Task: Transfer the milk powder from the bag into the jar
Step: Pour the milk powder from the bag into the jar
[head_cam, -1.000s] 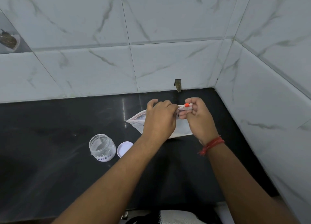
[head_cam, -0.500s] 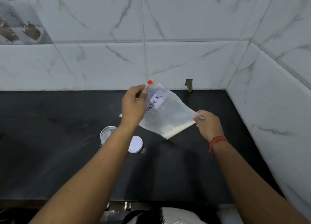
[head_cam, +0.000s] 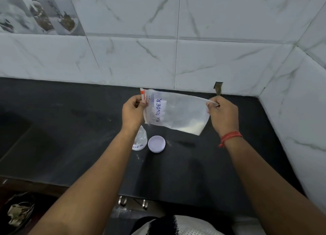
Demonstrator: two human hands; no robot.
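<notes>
Presently, both hands hold a clear zip-lock bag [head_cam: 178, 111] in the air above the black countertop [head_cam: 70, 137], turned sideways so that its sealing edge stands upright on the left. The left hand [head_cam: 133, 112] has fingers and thumb pinched together on that edge, just below the orange slider tab [head_cam: 142, 92]. The right hand [head_cam: 223, 113] is clamped, fingers closed, on the opposite upper corner of the bag, and the film is stretched between the two grips. A handwritten label on the bag reads "MILK POWDER", running vertically. The milk powder [head_cam: 192, 127] lies as a small pale heap in the lowest corner of the bag, on the right-hand side; the remainder of the bag looks empty apart from a faint dusting.

A clear jar [head_cam: 141, 141] stands upright on the countertop directly below the left wrist, partly hidden by it; a white label with the letters "DER" shows near its base. Its mouth is hidden, and its contents cannot be determined. A round white lid [head_cam: 156, 144] lies flat on the countertop just beside the jar, on its right, apart from it.

A red thread band [head_cam: 229, 138] circles the right wrist. White marbled wall tiles [head_cam: 211, 58] back the countertop and continue along the right side.
</notes>
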